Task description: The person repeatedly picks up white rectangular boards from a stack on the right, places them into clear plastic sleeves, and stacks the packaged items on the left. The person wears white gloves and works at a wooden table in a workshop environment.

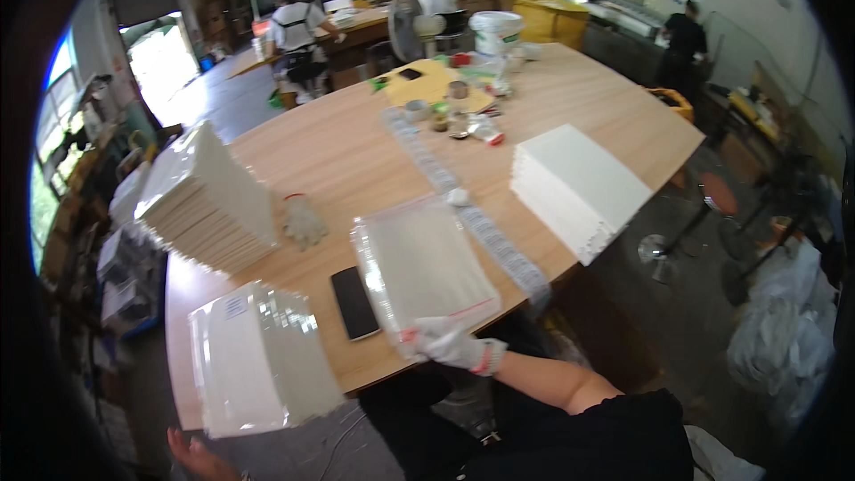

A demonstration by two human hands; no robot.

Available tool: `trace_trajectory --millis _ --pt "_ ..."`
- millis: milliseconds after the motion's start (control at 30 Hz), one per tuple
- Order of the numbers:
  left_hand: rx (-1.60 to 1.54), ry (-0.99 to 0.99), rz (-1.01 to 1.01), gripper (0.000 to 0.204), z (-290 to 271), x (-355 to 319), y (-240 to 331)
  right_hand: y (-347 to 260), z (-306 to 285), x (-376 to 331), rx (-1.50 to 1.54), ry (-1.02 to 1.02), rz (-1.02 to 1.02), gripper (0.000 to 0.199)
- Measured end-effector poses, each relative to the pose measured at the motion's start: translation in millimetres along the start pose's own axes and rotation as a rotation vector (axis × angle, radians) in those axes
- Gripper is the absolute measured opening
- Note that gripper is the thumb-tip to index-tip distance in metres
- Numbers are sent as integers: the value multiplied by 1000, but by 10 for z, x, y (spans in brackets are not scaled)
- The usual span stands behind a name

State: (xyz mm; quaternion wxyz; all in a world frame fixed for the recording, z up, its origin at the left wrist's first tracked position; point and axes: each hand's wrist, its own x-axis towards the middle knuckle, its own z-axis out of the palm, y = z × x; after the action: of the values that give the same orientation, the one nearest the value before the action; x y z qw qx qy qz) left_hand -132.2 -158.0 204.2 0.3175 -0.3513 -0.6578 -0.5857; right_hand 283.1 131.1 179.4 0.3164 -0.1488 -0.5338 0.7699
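My right hand (452, 345), in a white glove, grips the near edge of a pile of clear plastic bags (426, 265) lying on the wooden table (356, 151). My bare left hand (198, 456) shows at the lower left. It holds from below a white stack sealed in a clear bag (258, 363), which juts over the table's near corner. A black phone (354, 303) lies flat between that bagged stack and the pile of bags.
A tall leaning stack of white sheets (212, 200) stands at the left, with a loose white glove (305, 221) beside it. A long strip of small packets (463, 205) crosses the table. Another white stack (577, 185) sits right. Jars, a bucket (496, 31) and people are at the back.
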Motion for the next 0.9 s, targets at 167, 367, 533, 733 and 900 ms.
trace_trajectory --millis 167,367,533,733,900 --pt "-342 -182 17 24 484 -267 1578 -897 -1334 -1478 -408 1067 -202 11" --pt "-678 -843 207 41 993 -901 1913 -1519 -2349 -2021 300 1181 -276 27" --pt "-512 -1221 93 13 2055 -1222 2519 -1821 -2554 -2048 402 1069 -265 34" --pt "-3 -1399 217 56 3073 -1915 2364 -2194 -2616 -1597 127 1230 -130 24" --pt "311 -1471 637 29 3335 -2178 2330 -2102 -2480 -1686 -205 1266 -217 11"
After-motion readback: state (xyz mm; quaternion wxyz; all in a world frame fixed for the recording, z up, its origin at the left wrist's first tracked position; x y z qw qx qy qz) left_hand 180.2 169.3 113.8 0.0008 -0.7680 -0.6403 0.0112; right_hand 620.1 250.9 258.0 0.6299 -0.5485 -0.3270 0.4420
